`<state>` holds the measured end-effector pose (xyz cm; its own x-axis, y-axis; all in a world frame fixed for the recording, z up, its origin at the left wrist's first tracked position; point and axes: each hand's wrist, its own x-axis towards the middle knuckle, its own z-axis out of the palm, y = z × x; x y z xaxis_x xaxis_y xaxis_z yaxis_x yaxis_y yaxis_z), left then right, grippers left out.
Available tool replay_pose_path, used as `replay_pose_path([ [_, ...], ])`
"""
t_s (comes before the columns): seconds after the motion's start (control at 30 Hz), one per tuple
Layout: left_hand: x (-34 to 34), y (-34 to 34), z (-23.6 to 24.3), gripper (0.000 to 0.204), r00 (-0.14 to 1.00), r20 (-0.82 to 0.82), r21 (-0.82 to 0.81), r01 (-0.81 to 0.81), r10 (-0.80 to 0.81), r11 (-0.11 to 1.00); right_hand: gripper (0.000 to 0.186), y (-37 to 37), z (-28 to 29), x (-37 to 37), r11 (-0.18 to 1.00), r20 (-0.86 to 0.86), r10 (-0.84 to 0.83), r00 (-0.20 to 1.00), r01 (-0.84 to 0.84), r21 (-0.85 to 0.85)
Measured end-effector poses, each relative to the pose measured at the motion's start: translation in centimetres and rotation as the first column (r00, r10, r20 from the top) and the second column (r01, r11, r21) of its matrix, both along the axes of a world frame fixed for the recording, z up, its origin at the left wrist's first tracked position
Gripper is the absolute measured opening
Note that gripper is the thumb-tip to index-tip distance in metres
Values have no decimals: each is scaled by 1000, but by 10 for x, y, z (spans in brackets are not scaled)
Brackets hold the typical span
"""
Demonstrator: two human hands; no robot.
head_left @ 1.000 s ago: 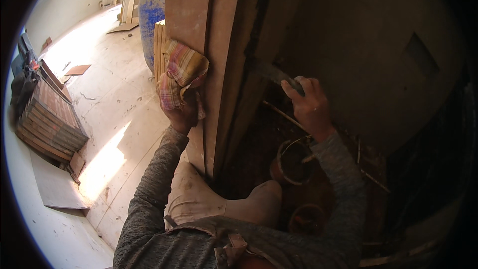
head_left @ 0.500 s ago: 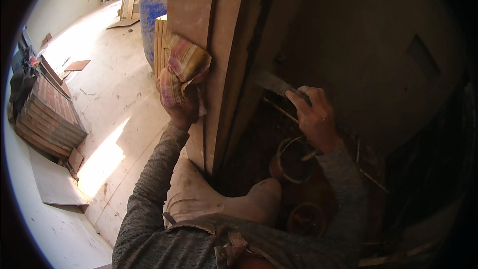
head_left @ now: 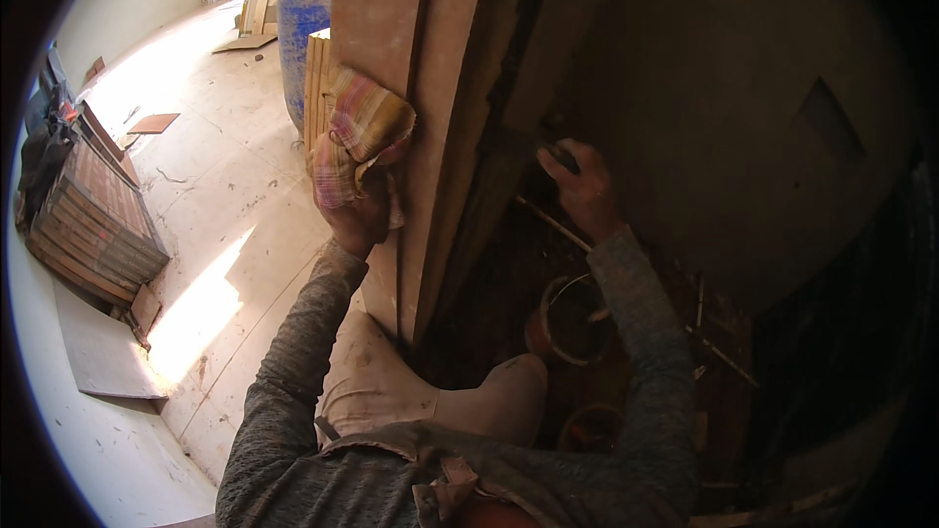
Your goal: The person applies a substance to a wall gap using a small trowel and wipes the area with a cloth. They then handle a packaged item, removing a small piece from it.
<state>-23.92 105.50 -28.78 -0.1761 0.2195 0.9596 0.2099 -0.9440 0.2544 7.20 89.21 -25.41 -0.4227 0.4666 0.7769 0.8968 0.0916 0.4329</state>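
Note:
A pinkish-brown door frame or post stands upright before me, with stepped edges. Against its left face my left hand is closed on a folded plaid cloth in yellow and pink. On the shaded right side, my right hand grips a flat-bladed scraper, like a putty knife. Its blade points left toward the frame's dark inner edge; shadow hides most of it, so I cannot tell whether it touches.
Below my right forearm are a bucket and a second round container, both in shadow. A thin stick leans nearby. Left of the frame stand a blue drum and stacked panels by the wall.
My right hand has moved left and slightly up with the scraper, bringing the blade to the frame's dark edge. My left hand and the cloth stay in place.

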Motion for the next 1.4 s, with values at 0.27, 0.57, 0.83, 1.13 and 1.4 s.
replay_pose_path([
  [0.27,3,-6,2,27,984,105,-72,149,-141,986,51,-25,10,-16,984,123,-177,977,178,-1],
  [0.57,0,13,-21,50,984,28,-139,175,-173,975,51,-74,30,-65,954,144,-280,949,292,-68],
  [0.83,0,19,-25,53,993,14,-132,114,-113,985,36,-75,74,-98,981,-570,143,809,-194,-29],
  [1.13,1,10,-12,30,998,43,-20,49,-48,999,32,-37,126,-112,979,-569,205,797,-168,117],
  [1.4,3,14,-21,48,997,21,-92,70,-68,993,33,-48,100,-112,988,-586,97,804,-150,-43],
])
